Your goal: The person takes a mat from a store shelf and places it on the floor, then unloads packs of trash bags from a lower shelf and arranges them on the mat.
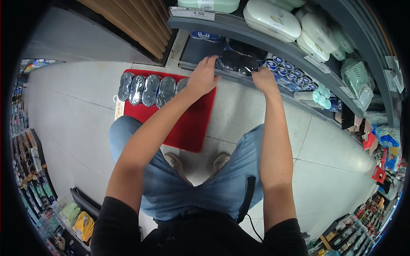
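Note:
A shiny black plastic-wrapped pack (237,62) sits at the front of the low shelf, between my two hands. My left hand (205,76) is at its left end, with the fingers on the far side and the thumb nearer me. At its right end my right hand (264,80) is closed, knuckles up, and its fingertips are partly hidden. Behind that pack lies another dark pack (247,49). Several similar wrapped packs (149,90) stand in a row on a red mat-like surface (188,123), to the left of my left forearm.
Blue-and-white round-topped containers (290,70) fill the shelf to the right, beside pale green ones (322,96). An upper shelf edge with price labels (198,14) overhangs, carrying white boxes (273,19). A slatted wooden panel (136,21) borders the left. Baskets with cloths (83,224) stand lower left.

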`<act>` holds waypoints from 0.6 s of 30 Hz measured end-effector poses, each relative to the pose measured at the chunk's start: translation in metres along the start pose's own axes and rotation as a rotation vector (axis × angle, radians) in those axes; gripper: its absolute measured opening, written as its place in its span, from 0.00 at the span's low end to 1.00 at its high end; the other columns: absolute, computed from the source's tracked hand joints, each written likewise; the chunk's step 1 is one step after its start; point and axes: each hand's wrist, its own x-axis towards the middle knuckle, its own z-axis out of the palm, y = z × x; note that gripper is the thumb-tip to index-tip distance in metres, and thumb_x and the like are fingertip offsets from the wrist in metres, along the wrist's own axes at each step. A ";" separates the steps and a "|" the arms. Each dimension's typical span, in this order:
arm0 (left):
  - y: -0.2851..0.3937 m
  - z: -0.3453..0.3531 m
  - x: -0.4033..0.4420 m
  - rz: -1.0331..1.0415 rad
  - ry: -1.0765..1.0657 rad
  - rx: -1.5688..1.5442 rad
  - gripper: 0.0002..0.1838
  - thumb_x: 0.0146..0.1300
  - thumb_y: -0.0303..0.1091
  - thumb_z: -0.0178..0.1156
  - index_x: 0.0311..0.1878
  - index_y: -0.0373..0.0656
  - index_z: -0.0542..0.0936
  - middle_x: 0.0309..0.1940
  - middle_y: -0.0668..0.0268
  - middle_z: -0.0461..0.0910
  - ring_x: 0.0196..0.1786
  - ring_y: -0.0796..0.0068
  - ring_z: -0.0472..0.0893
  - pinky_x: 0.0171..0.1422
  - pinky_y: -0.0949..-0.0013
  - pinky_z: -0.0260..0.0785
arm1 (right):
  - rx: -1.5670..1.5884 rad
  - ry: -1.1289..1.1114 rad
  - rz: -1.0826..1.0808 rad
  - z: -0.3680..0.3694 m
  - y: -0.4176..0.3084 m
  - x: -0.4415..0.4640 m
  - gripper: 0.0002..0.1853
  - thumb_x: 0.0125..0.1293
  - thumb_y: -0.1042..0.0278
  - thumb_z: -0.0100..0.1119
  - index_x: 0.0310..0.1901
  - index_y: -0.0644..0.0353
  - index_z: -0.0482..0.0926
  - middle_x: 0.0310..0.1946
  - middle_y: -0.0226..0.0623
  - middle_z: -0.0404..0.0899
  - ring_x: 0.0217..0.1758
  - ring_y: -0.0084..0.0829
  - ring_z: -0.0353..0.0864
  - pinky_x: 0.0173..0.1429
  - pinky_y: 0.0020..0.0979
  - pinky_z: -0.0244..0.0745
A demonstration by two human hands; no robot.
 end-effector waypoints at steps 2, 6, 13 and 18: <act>0.002 0.014 0.017 0.016 0.017 0.022 0.40 0.55 0.33 0.72 0.68 0.32 0.64 0.62 0.46 0.71 0.63 0.44 0.74 0.66 0.53 0.71 | -0.012 0.009 -0.002 0.002 -0.001 0.004 0.26 0.59 0.64 0.53 0.51 0.82 0.76 0.56 0.71 0.75 0.63 0.61 0.76 0.69 0.45 0.69; 0.013 0.028 0.032 -0.041 -0.040 0.106 0.44 0.53 0.37 0.74 0.69 0.32 0.62 0.60 0.47 0.72 0.62 0.48 0.76 0.64 0.55 0.72 | -0.029 0.034 0.024 -0.001 -0.014 -0.006 0.26 0.59 0.65 0.53 0.51 0.82 0.76 0.57 0.73 0.75 0.64 0.61 0.75 0.69 0.45 0.69; 0.006 0.038 0.042 -0.051 -0.087 0.258 0.52 0.51 0.42 0.77 0.73 0.34 0.58 0.60 0.51 0.72 0.60 0.50 0.77 0.61 0.56 0.74 | -0.224 0.094 -0.001 0.011 -0.022 -0.003 0.25 0.60 0.64 0.53 0.50 0.81 0.78 0.54 0.72 0.77 0.60 0.60 0.79 0.67 0.46 0.72; 0.009 0.043 0.046 -0.079 -0.106 0.332 0.52 0.50 0.44 0.77 0.72 0.36 0.58 0.63 0.53 0.70 0.62 0.52 0.76 0.61 0.54 0.73 | -0.233 0.202 -0.042 0.028 -0.010 0.010 0.22 0.59 0.64 0.54 0.47 0.79 0.79 0.47 0.73 0.80 0.55 0.61 0.82 0.62 0.48 0.76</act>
